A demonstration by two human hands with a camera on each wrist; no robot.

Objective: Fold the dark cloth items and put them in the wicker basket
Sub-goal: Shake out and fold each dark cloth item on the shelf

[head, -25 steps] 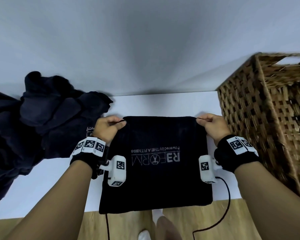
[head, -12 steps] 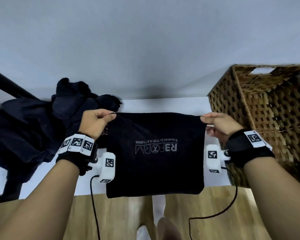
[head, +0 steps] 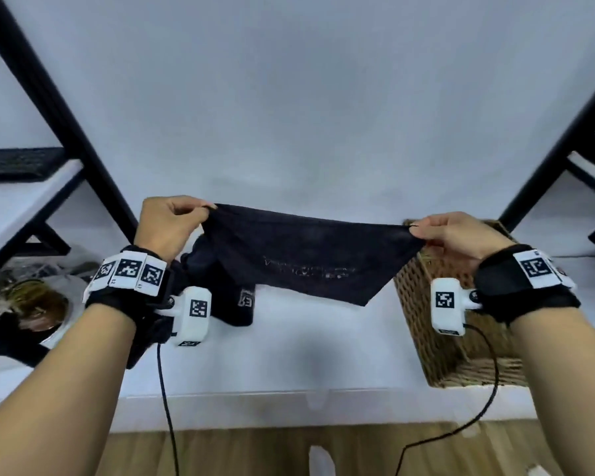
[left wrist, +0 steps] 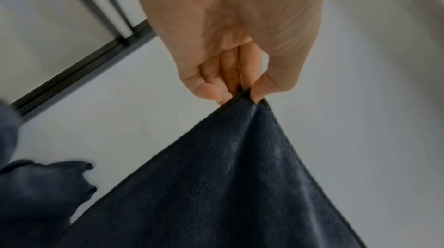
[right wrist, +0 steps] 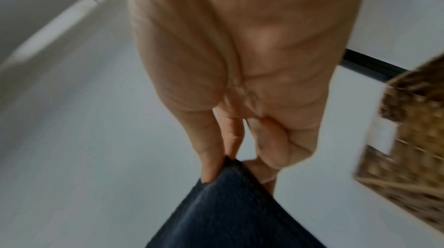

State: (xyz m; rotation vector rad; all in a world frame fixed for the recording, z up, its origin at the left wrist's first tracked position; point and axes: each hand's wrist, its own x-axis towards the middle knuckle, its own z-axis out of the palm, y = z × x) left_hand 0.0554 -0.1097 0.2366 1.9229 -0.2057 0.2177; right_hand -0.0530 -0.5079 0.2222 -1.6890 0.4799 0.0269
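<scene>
A dark cloth (head: 306, 262) with faint grey lettering hangs stretched in the air above the white table (head: 289, 355). My left hand (head: 172, 221) pinches its left top corner between thumb and fingers (left wrist: 240, 92). At the other end my right hand (head: 450, 231) pinches the right top corner (right wrist: 228, 164). The wicker basket (head: 443, 324) stands on the table at the right, just below my right wrist. More dark cloth items (head: 234, 297) lie heaped on the table behind and below my left wrist, also low left in the left wrist view (left wrist: 36, 195).
Black slanted frame bars rise at the left (head: 59, 108) and at the right (head: 557, 149). A clear plastic bag with brownish contents (head: 31, 300) lies at the far left. Camera cables (head: 165, 400) hang from both wrists over the table's front edge. Wooden floor shows below.
Both hands have lifted the cloth off the table and raised it, still pinching the same corners. The view has tilted up, and the lower part of the cloth swings forward.
</scene>
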